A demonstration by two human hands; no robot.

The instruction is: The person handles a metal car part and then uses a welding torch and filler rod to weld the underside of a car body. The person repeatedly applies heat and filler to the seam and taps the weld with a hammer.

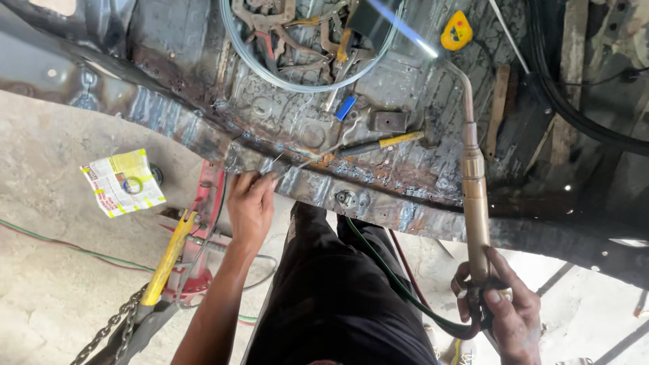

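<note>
The left hand [250,203] is just left of the centre of the view. Its grip is closed on a thin wire [291,164], and the wire runs toward 2 o'clock and lies over the rusty metal sill [378,192] of a car floor. The fingers pinch the near end of the wire.

The right hand [503,311] is at 4 o'clock, low in the view. Its grip is closed around the base of a brass torch [475,203]. The torch stands up toward 12 o'clock, and its bent tip [460,74] gives a pale blue flame [402,26] that points toward 11 o'clock. A dark green hose [392,277] comes from the torch base and passes toward 10 o'clock, beside the person's black trousers [331,297].

On the floor pan, at 12 o'clock, a coil of wire [291,84] lies around some pliers [277,27]. A screwdriver [378,145] with a yellow handle lies near the wire tip. At 9 o'clock a printed leaflet [122,182] lies on the concrete floor [47,270]. At 7 o'clock there are a yellow handle [169,260] and a chain [111,328].
</note>
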